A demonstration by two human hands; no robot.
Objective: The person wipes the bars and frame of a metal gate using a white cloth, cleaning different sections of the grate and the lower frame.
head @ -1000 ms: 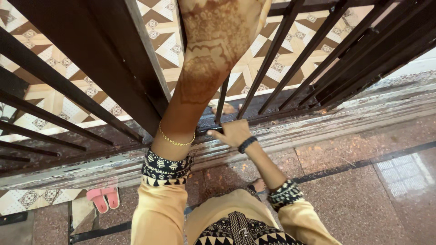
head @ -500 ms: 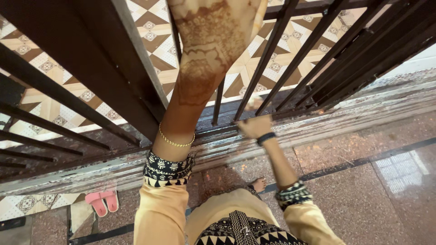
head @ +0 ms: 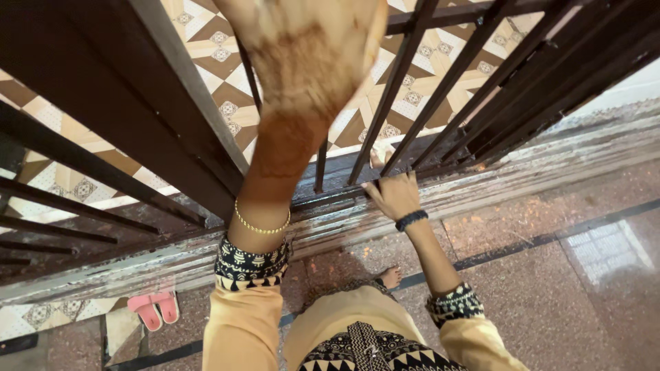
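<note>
The left hand point(head: 309, 55) is reaching up close to the camera, in front of the dark metal grille point(head: 172, 117). It is blurred and its fingers are cut off by the top edge, so whether they are gripping a bar cannot be told. A thin gold bracelet point(head: 261, 225) is sitting on that wrist, above a black-and-white patterned cuff point(head: 249, 264).

The right hand point(head: 393, 196) is lying low and farther off, at the foot of the grille, fingers spread narrow and pressing on the bottom rail point(head: 357, 196) beside an upright bar point(head: 385, 103). A small pale thing is showing just above the fingers, too small to make out. A dark band point(head: 411, 220) is circling that wrist.

Past the bars, patterned tiles point(head: 220, 48) are showing, partly hidden by the grille. At near left, pink slippers point(head: 155, 309) are lying on the floor. A bare foot point(head: 390, 277) is peeking out below, mostly hidden by the tan garment point(head: 344, 319).
</note>
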